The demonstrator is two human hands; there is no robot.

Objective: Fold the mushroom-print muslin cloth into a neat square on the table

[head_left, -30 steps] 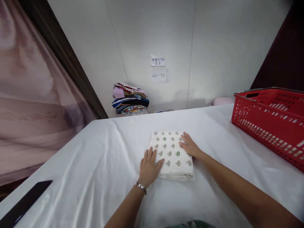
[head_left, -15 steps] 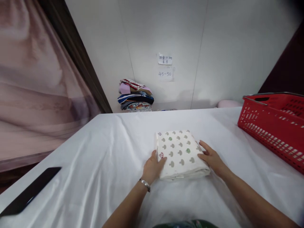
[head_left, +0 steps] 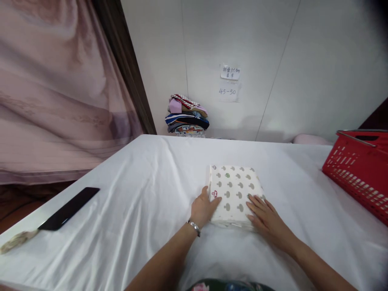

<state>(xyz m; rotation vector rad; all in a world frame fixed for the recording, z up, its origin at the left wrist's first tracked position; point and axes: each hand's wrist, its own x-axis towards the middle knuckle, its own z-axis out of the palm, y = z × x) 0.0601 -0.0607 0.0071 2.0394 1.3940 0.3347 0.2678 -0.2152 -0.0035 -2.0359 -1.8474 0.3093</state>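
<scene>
My left hand (head_left: pixel 202 209) stays by the left edge of the folded cloth (head_left: pixel 234 185), thumb on top; the cloth lies in the middle of the white table (head_left: pixel 145 173), mushroom side up; its near right corner poked out and puffed up half a second ago, and now it looks flatter and more tucked in; my right hand (head_left: pixel 268 218) has gone from that side onto the top, open and holding nothing, so the fold looks neater; at the left, the flat black thing (head_left: pixel 71 208) has a fuzzy tail (head_left: pixel 20 240) I can't make out well; my left fingers are tucked down the side, so I can't tell if they pinch; my right hand hides the near right corner; the red basket (head_left: pixel 357 169) is cut off at the right.
</scene>
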